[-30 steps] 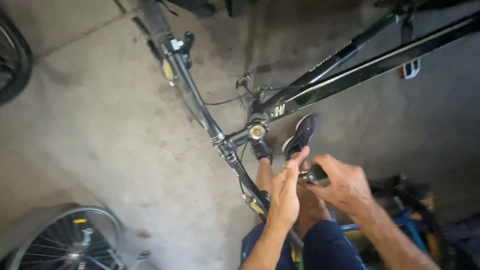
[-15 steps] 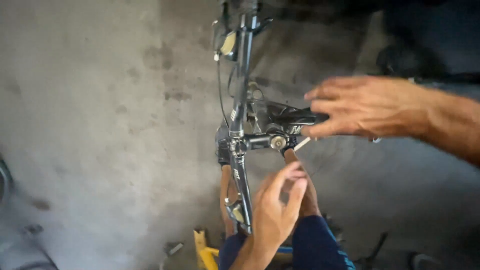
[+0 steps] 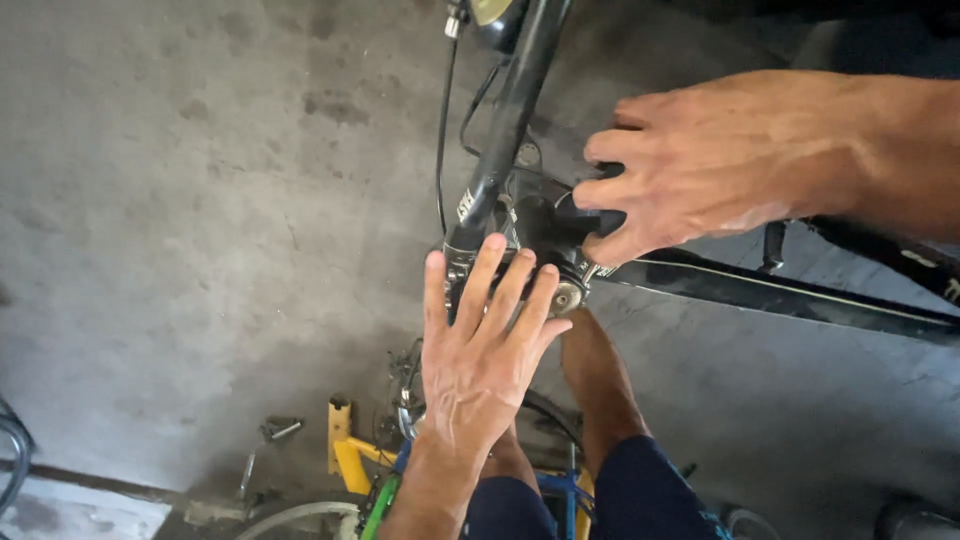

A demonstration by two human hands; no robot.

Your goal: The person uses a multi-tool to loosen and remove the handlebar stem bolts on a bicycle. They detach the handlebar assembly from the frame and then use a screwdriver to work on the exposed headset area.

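Note:
A black bicycle frame (image 3: 510,120) hangs in front of me, its tubes meeting at a silver bottom bracket (image 3: 568,292). My left hand (image 3: 480,350) lies flat with fingers spread, its fingertips against the frame just left of the bracket. My right hand (image 3: 710,160) comes in from the upper right and curls around a black part (image 3: 560,215) at the junction. A second black tube (image 3: 780,295) runs off to the right. Thin cables (image 3: 442,130) hang beside the upright tube.
Grey stained concrete floor (image 3: 200,200) fills the left. Below lie a yellow stand piece (image 3: 345,450), a green and blue bike frame (image 3: 385,495) and a wheel rim (image 3: 290,515). My legs in dark shorts (image 3: 640,490) are at the bottom.
The view has closed in on the frame junction. My left hand has risen and flattened against the frame, and my right hand has lowered onto the black part by the bracket.

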